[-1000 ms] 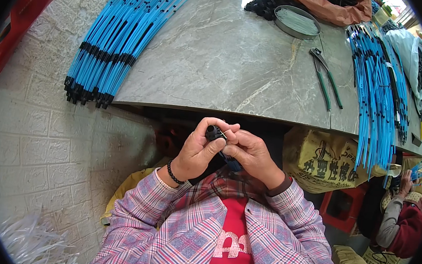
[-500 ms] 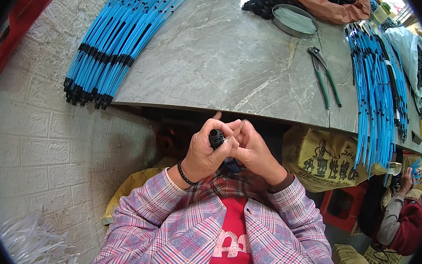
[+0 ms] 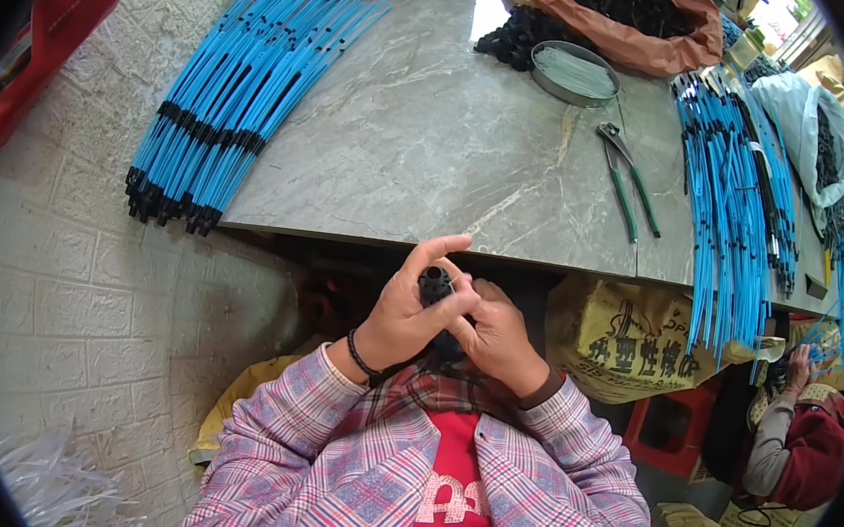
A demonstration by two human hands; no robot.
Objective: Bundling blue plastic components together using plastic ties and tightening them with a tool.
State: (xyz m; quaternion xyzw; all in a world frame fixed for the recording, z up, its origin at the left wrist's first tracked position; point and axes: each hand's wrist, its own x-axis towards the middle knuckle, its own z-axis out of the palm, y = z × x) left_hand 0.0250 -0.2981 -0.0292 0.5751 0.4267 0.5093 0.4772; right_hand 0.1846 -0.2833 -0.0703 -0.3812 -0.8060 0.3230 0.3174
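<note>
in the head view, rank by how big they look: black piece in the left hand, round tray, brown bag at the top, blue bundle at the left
1. Blue bundle
2. Brown bag, cut off by the picture's top
3. Round tray
4. Black piece, partly hidden

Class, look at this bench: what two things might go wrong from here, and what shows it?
1. The left hand holds the black cylindrical piece off the edge of the gray table, so a slip might drop it.
2. The blue strips at right overhang that edge; a bump could pull some down.
</note>
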